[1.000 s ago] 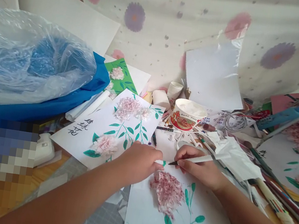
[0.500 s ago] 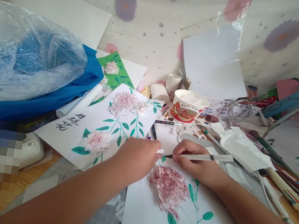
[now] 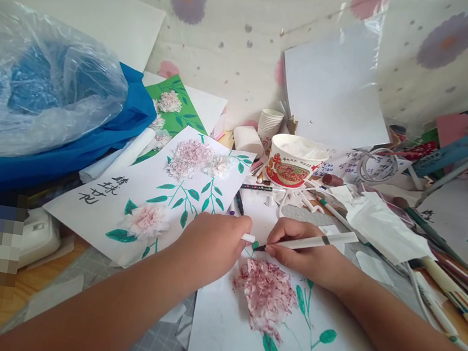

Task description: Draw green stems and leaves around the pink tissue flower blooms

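Note:
My right hand (image 3: 305,253) pinches a white marker pen (image 3: 321,241). Its dark tip rests at a small green leaf near the top of a white sheet (image 3: 218,337). A crumpled pink tissue flower (image 3: 264,297) sits on that sheet, with green stems and leaves drawn around it. My left hand (image 3: 217,243) is closed at the sheet's upper left, and a small white pen cap (image 3: 248,237) sticks out of its fingers. Beneath my left wrist lies a second flower picture (image 3: 98,219), with pale tissue flowers, green leaves and black handwritten characters.
A paper noodle bowl (image 3: 292,164) stands behind my hands, near stacked paper cups (image 3: 270,123). Pens, tissue scraps (image 3: 388,228) and a white cable crowd the right. At left are a clear plastic bag (image 3: 44,94) over blue material and a green flower picture (image 3: 182,112).
The pen tip has shifted slightly left and down, onto the small leaf, which now looks more filled with green. My left hand still holds the cap. The whole view has shifted a little.

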A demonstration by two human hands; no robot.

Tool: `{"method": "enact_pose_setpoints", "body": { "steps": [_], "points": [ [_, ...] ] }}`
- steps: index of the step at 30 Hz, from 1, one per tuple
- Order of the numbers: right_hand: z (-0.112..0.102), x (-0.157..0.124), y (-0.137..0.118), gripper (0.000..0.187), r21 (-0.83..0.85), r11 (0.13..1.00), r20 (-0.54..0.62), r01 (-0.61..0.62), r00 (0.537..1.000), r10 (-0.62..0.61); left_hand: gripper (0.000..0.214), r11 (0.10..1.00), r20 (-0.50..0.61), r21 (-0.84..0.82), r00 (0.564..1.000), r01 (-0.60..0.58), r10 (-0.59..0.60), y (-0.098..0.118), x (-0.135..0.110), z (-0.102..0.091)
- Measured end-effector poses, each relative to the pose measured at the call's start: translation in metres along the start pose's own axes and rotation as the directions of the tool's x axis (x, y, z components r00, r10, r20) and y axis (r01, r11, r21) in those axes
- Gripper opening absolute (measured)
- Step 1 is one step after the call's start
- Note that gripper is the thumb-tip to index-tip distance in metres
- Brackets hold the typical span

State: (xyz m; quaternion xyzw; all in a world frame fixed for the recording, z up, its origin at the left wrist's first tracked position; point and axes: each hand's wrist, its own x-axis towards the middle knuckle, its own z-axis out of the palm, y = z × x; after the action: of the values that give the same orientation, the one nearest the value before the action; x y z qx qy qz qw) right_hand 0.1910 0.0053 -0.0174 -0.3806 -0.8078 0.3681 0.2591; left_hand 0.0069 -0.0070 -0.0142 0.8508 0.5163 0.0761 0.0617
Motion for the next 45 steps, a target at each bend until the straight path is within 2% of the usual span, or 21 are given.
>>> {"method": "enact_pose_setpoints", "body": {
  "steps": [23,29,35,45],
  "points": [
    [-0.0003,0.001,-0.001,0.009,-0.11,0.993,-0.071,0.032,0.997,-0.04,0.016,0.999,0.012,0.045,1.0,-0.018,0.018,-0.0002,-0.0004,0.0003],
    [-0.0021,-0.0005,0.0013,0.009,-0.028,1.0,-0.19,-0.013,0.982,0.008,0.016,0.999,0.029,0.03,0.999,0.012,-0.013,0.0001,-0.001,-0.0012],
    [-0.001,0.0001,-0.001,0.009,-0.025,0.999,-0.09,0.032,0.995,-0.035,0.016,0.999,0.035,0.044,0.999,-0.009,0.008,0.0,0.001,-0.0014],
    [-0.0011,0.0009,-0.0006,0.007,-0.02,0.999,-0.043,0.047,0.998,-0.048,0.017,0.999,0.036,0.042,0.999,0.0,-0.002,0.0007,0.0011,-0.0021]
  ]
}}
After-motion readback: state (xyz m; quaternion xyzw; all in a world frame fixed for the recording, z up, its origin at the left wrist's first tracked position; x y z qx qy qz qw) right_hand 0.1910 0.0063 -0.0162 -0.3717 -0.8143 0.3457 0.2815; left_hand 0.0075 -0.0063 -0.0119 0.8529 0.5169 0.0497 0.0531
